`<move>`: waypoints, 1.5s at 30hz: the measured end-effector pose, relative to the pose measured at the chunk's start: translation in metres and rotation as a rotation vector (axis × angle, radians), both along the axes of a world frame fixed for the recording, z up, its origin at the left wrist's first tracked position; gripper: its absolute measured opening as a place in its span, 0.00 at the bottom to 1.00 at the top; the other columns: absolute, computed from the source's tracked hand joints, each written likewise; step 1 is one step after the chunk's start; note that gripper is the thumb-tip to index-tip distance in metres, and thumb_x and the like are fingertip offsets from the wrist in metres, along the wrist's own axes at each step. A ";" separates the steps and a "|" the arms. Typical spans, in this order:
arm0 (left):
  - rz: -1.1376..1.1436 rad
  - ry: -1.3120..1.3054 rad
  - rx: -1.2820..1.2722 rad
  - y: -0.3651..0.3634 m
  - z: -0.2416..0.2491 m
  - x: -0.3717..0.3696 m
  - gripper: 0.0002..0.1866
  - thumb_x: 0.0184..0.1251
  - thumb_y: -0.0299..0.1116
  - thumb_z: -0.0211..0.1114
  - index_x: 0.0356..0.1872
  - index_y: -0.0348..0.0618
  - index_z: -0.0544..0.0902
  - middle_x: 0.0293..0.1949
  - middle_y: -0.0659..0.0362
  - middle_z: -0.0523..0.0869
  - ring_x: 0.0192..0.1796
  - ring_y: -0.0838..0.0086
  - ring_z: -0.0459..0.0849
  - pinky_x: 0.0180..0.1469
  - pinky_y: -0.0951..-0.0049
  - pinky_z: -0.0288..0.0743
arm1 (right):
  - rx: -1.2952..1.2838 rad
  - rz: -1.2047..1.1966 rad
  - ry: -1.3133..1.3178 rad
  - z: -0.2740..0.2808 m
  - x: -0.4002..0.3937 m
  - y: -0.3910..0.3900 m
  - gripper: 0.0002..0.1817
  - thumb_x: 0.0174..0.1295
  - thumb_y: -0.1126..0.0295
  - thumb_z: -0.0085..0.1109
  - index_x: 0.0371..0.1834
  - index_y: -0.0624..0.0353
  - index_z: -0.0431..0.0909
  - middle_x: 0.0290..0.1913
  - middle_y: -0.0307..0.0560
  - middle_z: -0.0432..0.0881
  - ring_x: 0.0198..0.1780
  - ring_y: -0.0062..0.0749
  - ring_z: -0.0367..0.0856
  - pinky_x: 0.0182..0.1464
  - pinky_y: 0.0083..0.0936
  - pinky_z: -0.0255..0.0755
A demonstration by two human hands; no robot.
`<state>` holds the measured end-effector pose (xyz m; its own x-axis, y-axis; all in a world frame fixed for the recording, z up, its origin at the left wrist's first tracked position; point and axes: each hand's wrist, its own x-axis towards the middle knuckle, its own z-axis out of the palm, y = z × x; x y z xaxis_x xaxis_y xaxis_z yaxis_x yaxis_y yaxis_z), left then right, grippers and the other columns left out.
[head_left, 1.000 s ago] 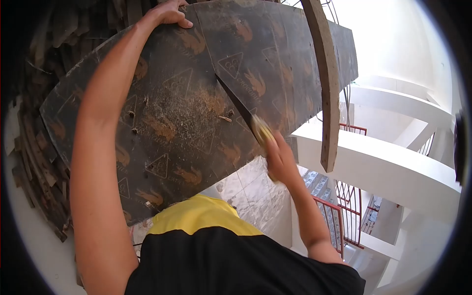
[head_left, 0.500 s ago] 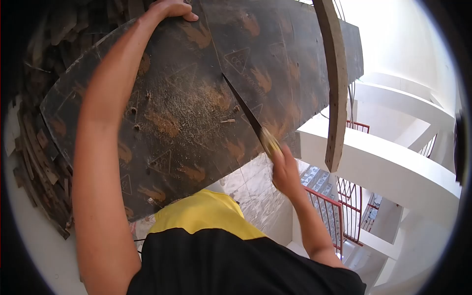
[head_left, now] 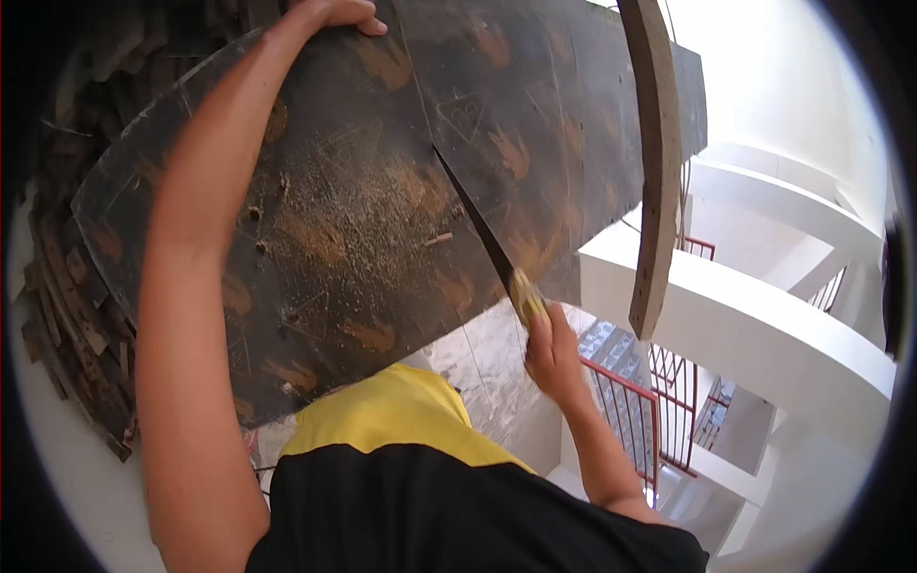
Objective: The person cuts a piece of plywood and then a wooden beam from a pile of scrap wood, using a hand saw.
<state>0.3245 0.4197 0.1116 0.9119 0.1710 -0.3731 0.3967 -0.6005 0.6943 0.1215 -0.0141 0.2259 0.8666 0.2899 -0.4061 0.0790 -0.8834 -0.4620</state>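
The right arm reaches forward from the dark sleeve, elbow bent, and its hand [head_left: 554, 353] is closed around the handle of a saw [head_left: 480, 224], fingers wrapped and knuckles to the outer side. The left arm stretches far up along the other side, bent a little at the elbow, with its hand [head_left: 336, 13] bent inward at the wrist over the far part of a dark board [head_left: 463, 76]. The upper edge of the view cuts that hand off, so I cannot tell whether its fingers grip the board or only press on it.

The saw lies beyond the right fingers, over the board. Its long axis runs on a slant, from the handle in the right fingers forward and leftward to the blade's narrow end, which points away from the body. That end meets 1 thin line on the board, which runs on forward, passing just right of the left fingertips.

Sawdust [head_left: 368, 234] is spread left of the blade, between the 2 hands, with 1 small wood chip [head_left: 438, 239] forward and left of the right fingers. A long wooden strip [head_left: 657, 181] stands out to the right of the right fingers; a red railing [head_left: 626, 387] shows below it. Scrap wood [head_left: 81, 306] is heaped left of the left arm.
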 end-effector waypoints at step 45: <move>0.084 -0.020 -0.045 -0.006 -0.006 0.005 0.35 0.45 0.41 0.82 0.56 0.36 0.83 0.55 0.48 0.86 0.59 0.58 0.83 0.58 0.61 0.76 | -0.044 -0.002 0.043 0.016 -0.007 -0.003 0.22 0.78 0.57 0.41 0.63 0.61 0.73 0.46 0.65 0.81 0.49 0.60 0.81 0.49 0.43 0.74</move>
